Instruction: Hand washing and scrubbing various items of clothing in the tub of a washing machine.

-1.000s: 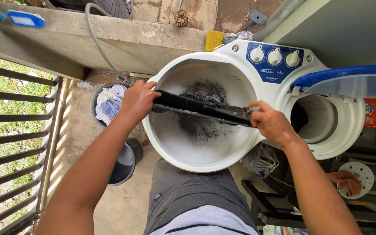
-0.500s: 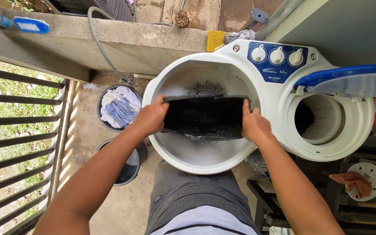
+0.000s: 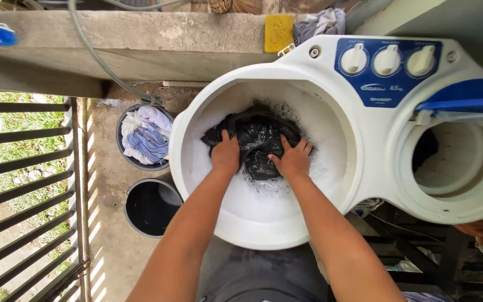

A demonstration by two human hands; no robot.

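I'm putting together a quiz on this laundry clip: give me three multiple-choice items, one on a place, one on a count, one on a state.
1. Where do the left hand and right hand rest?
A. on the black garment in the wash tub
B. in the spinner tub
C. on the ledge

2. How many white knobs are on the blue panel?
A. two
B. three
C. five

3. What state is the bucket of clothes in?
A. empty
B. overturned
C. upright, holding pale clothes

Answers: 1 A, both palms press the garment amid suds; 2 B, three knobs sit in a row; 3 C, white and blue cloth fills it.
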